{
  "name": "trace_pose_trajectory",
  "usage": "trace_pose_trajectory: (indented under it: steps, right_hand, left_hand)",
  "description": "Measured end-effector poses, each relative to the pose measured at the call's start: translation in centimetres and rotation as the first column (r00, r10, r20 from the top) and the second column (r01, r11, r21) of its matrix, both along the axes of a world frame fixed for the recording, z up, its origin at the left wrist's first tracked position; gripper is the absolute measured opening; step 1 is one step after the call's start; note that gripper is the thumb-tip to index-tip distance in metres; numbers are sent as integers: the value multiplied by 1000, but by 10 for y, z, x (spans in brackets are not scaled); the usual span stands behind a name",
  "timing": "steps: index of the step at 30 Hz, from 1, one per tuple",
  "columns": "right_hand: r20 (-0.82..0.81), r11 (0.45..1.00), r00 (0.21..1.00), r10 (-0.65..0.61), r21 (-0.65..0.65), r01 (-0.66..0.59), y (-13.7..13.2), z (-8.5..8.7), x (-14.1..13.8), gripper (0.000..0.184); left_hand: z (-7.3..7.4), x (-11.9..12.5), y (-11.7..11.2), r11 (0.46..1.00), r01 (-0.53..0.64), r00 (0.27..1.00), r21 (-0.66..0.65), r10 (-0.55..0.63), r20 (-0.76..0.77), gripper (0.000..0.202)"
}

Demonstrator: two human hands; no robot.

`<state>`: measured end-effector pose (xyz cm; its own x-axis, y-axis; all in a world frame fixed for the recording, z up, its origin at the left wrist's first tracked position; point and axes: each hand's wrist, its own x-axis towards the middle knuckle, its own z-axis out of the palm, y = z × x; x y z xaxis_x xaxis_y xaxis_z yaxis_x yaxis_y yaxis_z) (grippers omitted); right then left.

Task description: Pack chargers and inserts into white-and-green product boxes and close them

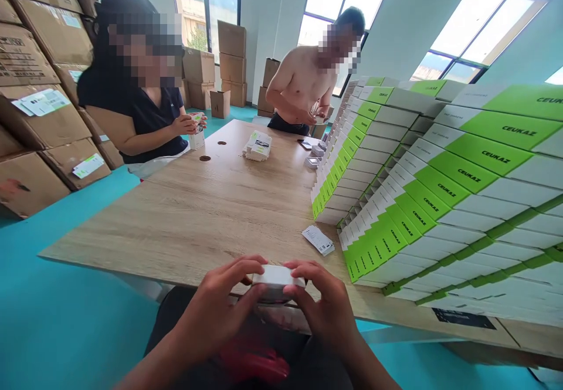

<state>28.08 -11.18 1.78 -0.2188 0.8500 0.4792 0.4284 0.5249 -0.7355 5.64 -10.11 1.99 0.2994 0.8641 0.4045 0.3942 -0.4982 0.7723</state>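
Between my two hands, just off the table's near edge, is a small white box [278, 275]. My left hand [224, 296] grips its left end with thumb and fingers. At the right end, my right hand [325, 296] pinches it the same way. Something clear, like a plastic bag or tray, shows blurred below the box; I cannot tell whether it is attached. A red item [255, 360] lies on my lap beneath my hands. Close beyond my right hand, a small pile of printed white cards [318, 240] rests on the table.
Tall stacks of white and green boxes [413, 202] fill the right side of the wooden table [185, 214]. Flat cartons [257, 145] lie near its far end. One co-worker [149, 108] holds a box at the left; another [303, 79] stands behind. Brown cartons [35, 114] line the left wall.
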Motion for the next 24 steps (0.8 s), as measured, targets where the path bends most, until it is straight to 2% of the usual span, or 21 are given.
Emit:
trace_pose_trajectory:
  steps: [4,7,10,13,16,19,20,22,24]
  right_hand:
    - [-32,999,999,-11,-48,10,2,1,-2,6]
    - [-26,999,1000,15,-28,-16,5,2,1,7]
    - [31,992,995,93,79,-95,10,-1,11,12]
    - [183,955,965,186,197,-222,15,-6,23,24]
    - [276,929,939,207,247,-277,18,-14,30,35]
    - [270,936,943,197,234,-262,15,-22,28,39]
    - [252,945,951,178,226,-236,12,-24,25,39]
    - [188,967,978,95,214,-135,6,-24,23,34]
    - [107,980,994,19,193,-40,3,-20,24,29]
  left_hand:
    - [1,6,-3,999,-28,998,-31,30,64,17]
    - [0,7,-3,999,-38,997,-18,39,62,19]
    - [-1,6,-3,999,-45,998,23,44,35,19]
    - [-8,2,-1,993,-21,1000,114,23,-13,22]
    - [-24,-8,5,953,75,995,294,-51,-88,33]
    - [-49,-15,10,888,153,983,434,-93,-156,44]
    - [-57,-14,9,890,149,985,431,-94,-147,46]
    - [-69,-6,6,930,82,995,359,-58,-77,49]
    - [-75,6,4,966,-89,996,244,90,7,55]
